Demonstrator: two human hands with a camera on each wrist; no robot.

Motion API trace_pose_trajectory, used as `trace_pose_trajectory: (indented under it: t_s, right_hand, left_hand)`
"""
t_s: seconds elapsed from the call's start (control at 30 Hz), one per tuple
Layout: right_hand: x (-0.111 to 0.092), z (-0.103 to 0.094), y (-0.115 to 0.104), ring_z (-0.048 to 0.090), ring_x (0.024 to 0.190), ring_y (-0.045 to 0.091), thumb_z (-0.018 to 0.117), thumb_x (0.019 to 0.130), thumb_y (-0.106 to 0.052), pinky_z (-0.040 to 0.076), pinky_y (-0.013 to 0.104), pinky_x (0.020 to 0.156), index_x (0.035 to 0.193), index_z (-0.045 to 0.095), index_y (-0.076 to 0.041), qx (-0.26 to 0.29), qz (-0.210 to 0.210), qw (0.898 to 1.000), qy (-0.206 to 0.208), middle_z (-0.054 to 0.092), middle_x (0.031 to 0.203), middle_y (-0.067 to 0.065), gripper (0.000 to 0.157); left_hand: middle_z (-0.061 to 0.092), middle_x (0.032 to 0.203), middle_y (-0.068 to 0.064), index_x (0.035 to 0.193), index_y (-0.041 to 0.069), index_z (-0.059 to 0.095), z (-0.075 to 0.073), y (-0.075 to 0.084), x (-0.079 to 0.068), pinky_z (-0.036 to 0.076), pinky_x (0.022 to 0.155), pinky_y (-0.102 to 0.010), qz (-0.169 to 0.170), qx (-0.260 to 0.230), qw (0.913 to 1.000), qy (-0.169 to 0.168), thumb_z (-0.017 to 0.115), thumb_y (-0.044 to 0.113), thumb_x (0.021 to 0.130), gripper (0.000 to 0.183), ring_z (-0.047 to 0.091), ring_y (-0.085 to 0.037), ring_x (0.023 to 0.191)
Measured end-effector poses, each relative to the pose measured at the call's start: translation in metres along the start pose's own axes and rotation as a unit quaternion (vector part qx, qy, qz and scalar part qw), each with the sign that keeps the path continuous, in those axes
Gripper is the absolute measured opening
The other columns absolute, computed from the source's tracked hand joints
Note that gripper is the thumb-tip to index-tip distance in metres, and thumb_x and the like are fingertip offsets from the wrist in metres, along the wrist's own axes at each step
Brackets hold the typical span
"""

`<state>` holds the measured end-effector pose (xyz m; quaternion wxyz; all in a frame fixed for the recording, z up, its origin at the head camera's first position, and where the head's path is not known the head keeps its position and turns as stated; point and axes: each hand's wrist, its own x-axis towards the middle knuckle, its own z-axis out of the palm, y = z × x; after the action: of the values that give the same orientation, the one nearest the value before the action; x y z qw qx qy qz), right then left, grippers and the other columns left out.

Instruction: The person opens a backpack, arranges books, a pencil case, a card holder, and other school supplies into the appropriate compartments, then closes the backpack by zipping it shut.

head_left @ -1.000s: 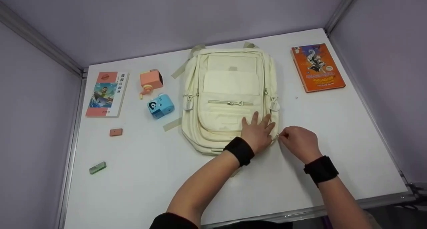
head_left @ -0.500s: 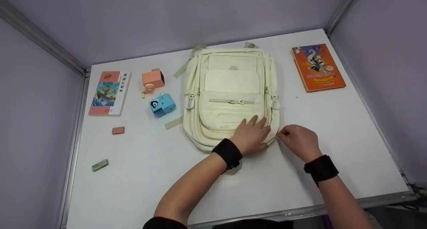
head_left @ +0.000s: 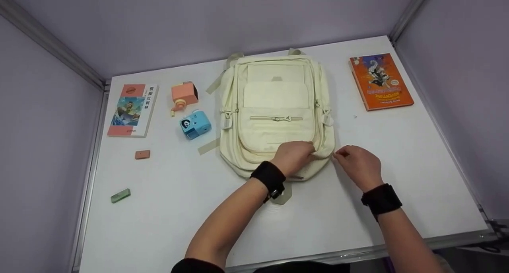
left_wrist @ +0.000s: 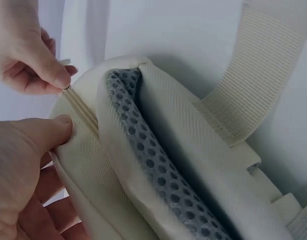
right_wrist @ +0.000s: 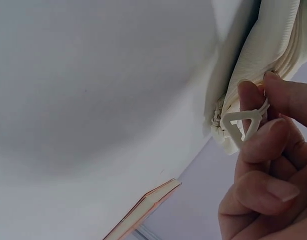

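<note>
A cream backpack lies front side up on the white table. My left hand grips its lower right edge; in the left wrist view the thumb presses the fabric beside a zipper, with the fingers behind. Off the bag's lower right side, my right hand pinches the zipper pull. That pull is a pale triangular loop in the right wrist view, held between thumb and fingers. Grey mesh padding and a webbing strap show along the bag's underside in the left wrist view.
Left of the bag lie a pink-and-white book, an orange crank pencil sharpener, a blue sharpener-like gadget, a small pink block and a green block. An orange book lies at the right. Purple-grey walls surround the table.
My left hand has gone from spread flat on the bag's front to gripping its lower edge. The right hand keeps its pinch and has risen slightly along the bag's side.
</note>
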<state>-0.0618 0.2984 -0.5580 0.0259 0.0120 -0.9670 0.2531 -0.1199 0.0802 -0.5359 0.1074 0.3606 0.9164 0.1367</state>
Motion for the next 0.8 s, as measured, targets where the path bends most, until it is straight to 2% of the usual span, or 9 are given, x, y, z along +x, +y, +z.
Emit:
trace_pose_trajectory:
  t_s: [0.13,0.3,0.57,0.8]
  right_hand:
    - [-0.002,0.001,-0.001,0.067,0.070,0.022,0.078,0.092,-0.021,0.048,0.039,0.059,0.093,0.080,-0.008,0.005,0.007,1.000,0.012,0.074,0.083,0.006,0.013]
    - [-0.006,0.000,-0.005,0.065,0.066,0.020,0.080,0.089,-0.020,0.047,0.037,0.056,0.088,0.080,-0.010,0.005,-0.002,1.000,0.025,0.073,0.080,0.003,0.011]
    - [-0.012,-0.001,-0.017,0.063,0.063,0.017,0.080,0.089,-0.020,0.046,0.036,0.054,0.085,0.080,-0.009,0.000,-0.010,1.000,0.017,0.073,0.078,0.002,0.011]
    - [-0.014,0.000,-0.030,0.062,0.061,0.017,0.078,0.088,-0.016,0.046,0.037,0.053,0.084,0.079,-0.009,-0.010,-0.024,1.000,0.012,0.072,0.076,0.002,0.008]
  left_hand:
    - [0.070,0.086,0.004,0.097,0.017,0.076,-0.004,-0.003,0.005,0.050,0.065,-0.032,-0.015,-0.033,0.9993,-0.002,0.064,0.033,0.103,0.021,0.062,-0.013,0.073]
    - [0.070,0.087,0.003,0.096,0.015,0.077,-0.007,-0.003,0.009,0.047,0.065,-0.031,-0.020,-0.042,0.9987,-0.019,0.062,0.028,0.103,0.021,0.055,-0.012,0.070]
    - [0.054,0.073,0.004,0.082,0.014,0.066,-0.011,-0.004,0.013,0.039,0.061,-0.029,-0.024,-0.049,0.9979,-0.036,0.060,0.026,0.104,0.026,0.048,-0.013,0.065]
    - [0.051,0.070,0.004,0.078,0.015,0.061,-0.014,-0.006,0.014,0.039,0.061,-0.029,-0.016,-0.049,0.9978,-0.040,0.059,0.028,0.106,0.031,0.049,-0.014,0.065]
